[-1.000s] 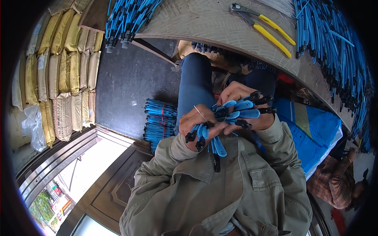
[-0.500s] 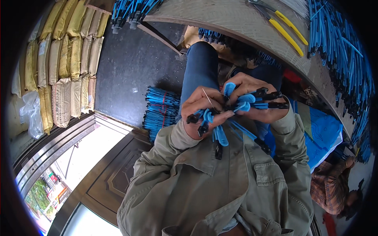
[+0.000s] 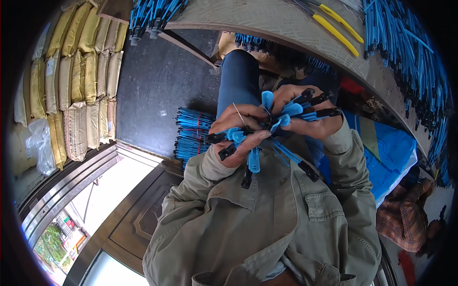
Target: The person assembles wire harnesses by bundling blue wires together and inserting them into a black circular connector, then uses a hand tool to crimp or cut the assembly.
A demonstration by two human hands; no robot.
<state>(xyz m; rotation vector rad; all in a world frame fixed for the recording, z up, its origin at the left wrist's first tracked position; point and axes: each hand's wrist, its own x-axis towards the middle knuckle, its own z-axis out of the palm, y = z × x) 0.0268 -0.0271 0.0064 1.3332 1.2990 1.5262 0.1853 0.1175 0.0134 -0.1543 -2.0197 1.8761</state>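
Note:
Above my lap, a cluster of blue-and-black plastic pieces (image 3: pixel 254 161) fans out in several directions, their slim blue stems ending in black clips. My left hand (image 3: pixel 241 128) is closed around one side of the cluster, thumb and fingers pressed at its middle. A thin pale wire (image 3: pixel 238 113) sticks up by the left fingers. Curled around the other side, my right hand (image 3: pixel 312 125) has several stems poking out between and past its fingers. The two hands almost meet at the dark centre, where the fingers hide how the pieces join.
A curved table edge (image 3: pixel 267 24) crosses ahead, bearing yellow-handled cutters (image 3: pixel 336 29) and a big heap of blue stems (image 3: pixel 405 52). Tied bundles (image 3: pixel 193 133) lie on the floor at left, below stacked sacks (image 3: pixel 76 76). Another person's plaid sleeve (image 3: pixel 403 217) shows at lower right.
The whole view has shifted slightly. Both hands still hold the cluster, and its blue pieces have turned a little, with the fingers in nearly the same grip.

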